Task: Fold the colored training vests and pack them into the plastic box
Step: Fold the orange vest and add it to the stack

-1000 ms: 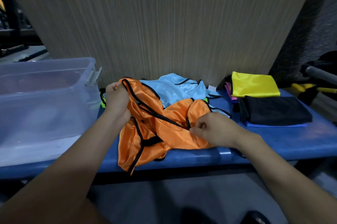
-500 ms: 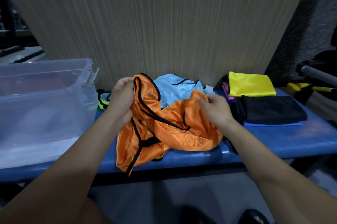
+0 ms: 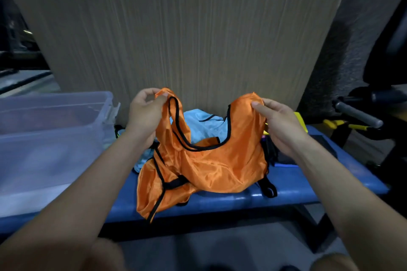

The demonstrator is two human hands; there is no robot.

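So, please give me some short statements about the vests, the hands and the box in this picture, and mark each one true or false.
1. Both hands hold the orange vest up by its shoulder parts. True: the left hand and the right hand each pinch one.
2. The orange vest is already folded flat. False: it hangs open and crumpled, its lower part on the blue bench.
3. A light blue vest lies behind the orange one. True.
4. The plastic box stands to the right of the vests. False: it stands to the left.
5. The orange vest has white trim. False: the trim is black.
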